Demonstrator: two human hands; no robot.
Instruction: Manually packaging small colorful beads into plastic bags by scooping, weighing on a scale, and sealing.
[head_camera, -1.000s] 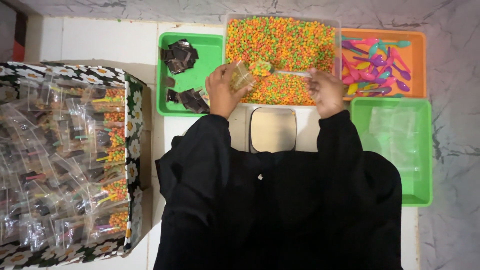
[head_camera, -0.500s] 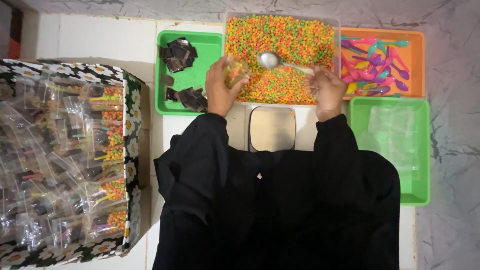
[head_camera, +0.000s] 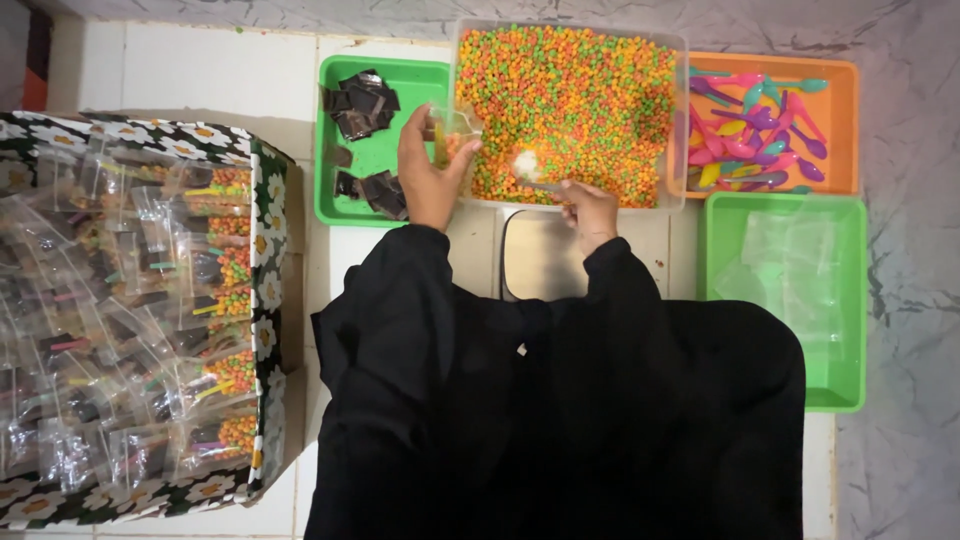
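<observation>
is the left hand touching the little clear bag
Touching. The head view shows the left hand with fingers wrapped around the clear bag, holding it open beside the tub of coloured pellets.

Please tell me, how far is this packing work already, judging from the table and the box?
Done: the flowered box at the left holds many filled clear packets. In hand: the left hand holds a small clear bag with some pellets inside, beside the spoon held by the right hand over the tub of coloured pellets. Left: the tub looks full, and empty bags, plastic spoons and dark packets remain in their trays.
</observation>
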